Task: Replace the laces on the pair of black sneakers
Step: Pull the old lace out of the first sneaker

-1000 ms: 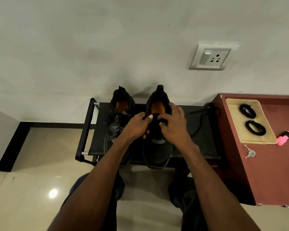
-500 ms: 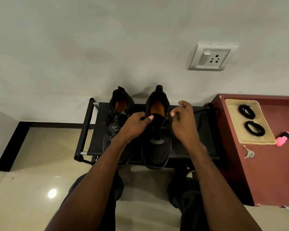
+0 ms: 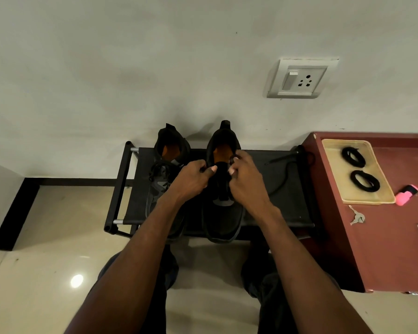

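Keys (image 3: 357,216) beside tray (image 3: 331,150) holding coiled laces (image 3: 352,156).

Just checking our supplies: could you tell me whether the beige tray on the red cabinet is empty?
No, two coiled black laces lie in the beige tray on the red cabinet.

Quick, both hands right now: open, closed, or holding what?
Left hand: closed, pinching the collar edge of the right sneaker.
Right hand: closed, fingers curled at the same sneaker's opening; whether it grips a lace or the collar cannot be told.
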A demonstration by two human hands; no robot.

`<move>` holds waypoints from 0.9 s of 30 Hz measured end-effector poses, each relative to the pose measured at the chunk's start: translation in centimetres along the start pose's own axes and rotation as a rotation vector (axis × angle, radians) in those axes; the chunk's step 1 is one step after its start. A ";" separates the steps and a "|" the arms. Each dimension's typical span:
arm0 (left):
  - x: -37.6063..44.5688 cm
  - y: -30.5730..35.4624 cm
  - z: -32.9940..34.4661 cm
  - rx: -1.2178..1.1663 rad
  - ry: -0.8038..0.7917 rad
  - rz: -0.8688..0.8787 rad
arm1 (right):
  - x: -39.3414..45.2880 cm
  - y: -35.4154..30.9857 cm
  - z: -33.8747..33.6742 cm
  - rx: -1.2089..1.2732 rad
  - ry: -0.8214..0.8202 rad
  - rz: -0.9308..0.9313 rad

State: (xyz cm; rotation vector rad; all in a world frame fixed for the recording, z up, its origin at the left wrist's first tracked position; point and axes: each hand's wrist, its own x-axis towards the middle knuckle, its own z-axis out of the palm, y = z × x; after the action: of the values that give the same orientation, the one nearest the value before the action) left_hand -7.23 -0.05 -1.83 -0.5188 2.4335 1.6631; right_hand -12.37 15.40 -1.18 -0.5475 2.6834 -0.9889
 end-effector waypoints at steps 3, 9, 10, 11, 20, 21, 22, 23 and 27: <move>0.1 0.0 -0.1 0.048 0.002 0.002 | 0.2 0.8 0.2 0.249 0.181 0.287; -0.1 0.5 0.5 0.136 0.044 0.031 | -0.2 -0.1 -0.7 0.311 0.262 0.232; -0.1 0.7 0.5 0.132 0.051 0.036 | -0.2 -0.4 -0.8 0.243 0.234 0.101; -0.1 0.7 0.6 0.121 0.056 0.040 | 0.0 -0.4 -0.7 0.150 0.181 -0.012; -0.2 1.0 0.7 0.131 0.082 0.021 | -0.4 0.4 0.9 -0.337 -0.084 -0.160; -0.2 1.0 0.7 0.141 0.084 0.019 | -0.3 0.3 0.7 -0.274 -0.053 -0.132; -0.2 1.0 0.7 0.149 0.085 0.015 | -0.2 0.2 0.3 -0.179 0.012 -0.095; -0.2 1.0 0.6 0.155 0.085 0.010 | -0.1 0.2 -0.1 -0.063 0.107 -0.046; -0.3 1.1 0.6 0.169 0.075 0.013 | 0.5 0.3 -2.1 0.426 0.546 0.234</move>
State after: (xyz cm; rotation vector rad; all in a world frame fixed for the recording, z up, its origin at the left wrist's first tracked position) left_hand -7.42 0.88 -1.04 -0.5505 2.6055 1.4491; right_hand -13.56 16.59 0.15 0.1442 2.7338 -1.7720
